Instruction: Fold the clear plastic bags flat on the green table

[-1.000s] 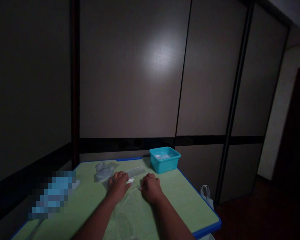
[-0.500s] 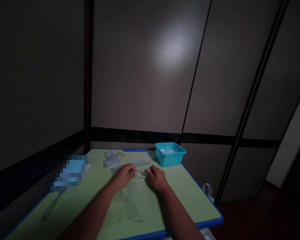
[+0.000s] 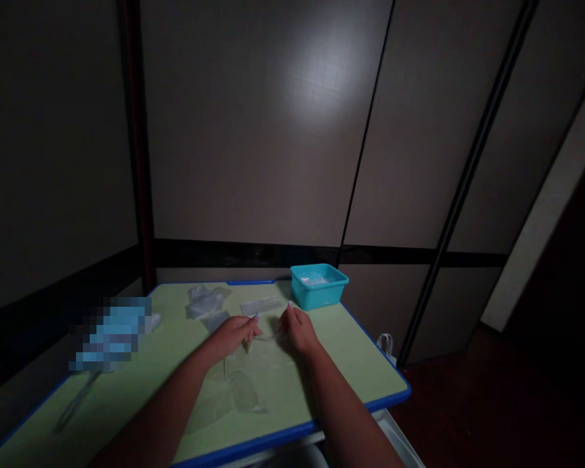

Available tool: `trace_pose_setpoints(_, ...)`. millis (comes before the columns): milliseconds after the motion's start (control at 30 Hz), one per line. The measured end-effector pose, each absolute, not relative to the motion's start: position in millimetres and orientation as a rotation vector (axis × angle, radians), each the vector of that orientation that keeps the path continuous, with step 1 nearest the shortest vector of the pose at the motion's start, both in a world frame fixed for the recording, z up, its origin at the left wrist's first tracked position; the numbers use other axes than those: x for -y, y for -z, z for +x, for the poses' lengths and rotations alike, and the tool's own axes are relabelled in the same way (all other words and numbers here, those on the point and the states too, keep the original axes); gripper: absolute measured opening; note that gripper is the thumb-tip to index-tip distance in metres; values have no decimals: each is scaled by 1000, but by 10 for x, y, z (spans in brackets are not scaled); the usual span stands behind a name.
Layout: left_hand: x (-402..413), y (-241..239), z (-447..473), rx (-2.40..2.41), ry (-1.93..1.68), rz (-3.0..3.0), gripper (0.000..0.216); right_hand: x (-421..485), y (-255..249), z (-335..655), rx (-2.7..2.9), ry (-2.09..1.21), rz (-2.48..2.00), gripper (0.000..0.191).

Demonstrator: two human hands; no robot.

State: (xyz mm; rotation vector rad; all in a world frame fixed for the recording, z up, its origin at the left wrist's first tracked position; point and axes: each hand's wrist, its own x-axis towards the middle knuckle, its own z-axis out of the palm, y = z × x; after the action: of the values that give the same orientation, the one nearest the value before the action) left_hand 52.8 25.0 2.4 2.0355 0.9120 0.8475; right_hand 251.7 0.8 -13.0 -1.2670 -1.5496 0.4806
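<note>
Over the light green table (image 3: 351, 364), my left hand (image 3: 234, 333) has its thumb and fingers closed on one side of a clear plastic bag. My right hand (image 3: 297, 327) pinches the other side. The thin edge of the clear plastic bag (image 3: 269, 337) stretches between the two hands, while its lower part is hard to make out against the tabletop. Nearer to me lies another piece of clear plastic (image 3: 246, 392). Beyond my left hand are a crumpled clear plastic bundle (image 3: 207, 301) and a flat clear packet (image 3: 260, 305).
A turquoise basket (image 3: 320, 296) with clear plastic inside stands at the table's back right corner. On the left lies a blurred-out blue item (image 3: 112, 335) with a strap (image 3: 78, 400). Behind the table rise cabinet panels (image 3: 253, 143). A white bag handle (image 3: 385, 341) shows beyond the right edge.
My left fingers have straightened somewhat and shifted on the plastic. My right hand has tilted upward, its thumb raised. The whole view has shifted slightly, moving the table left and up in the picture.
</note>
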Motion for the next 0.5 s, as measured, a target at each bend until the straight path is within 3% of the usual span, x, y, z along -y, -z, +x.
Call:
trace_pose_setpoints(133, -227, -14, 567, -1003, -956, 2067, 54, -6, 140, 2521, 1521, -512, -1239, 65)
trace_pose_setpoints(333, -319, 89, 487, -1219, -1203, 2390, 18, 58, 38, 2576, 1403, -553, -1188, 65)
trace_pose_setpoints(500, -381, 155, 437, -1229, -1132, 2516, 17, 49, -39, 2730, 1138, -526, -1178, 65)
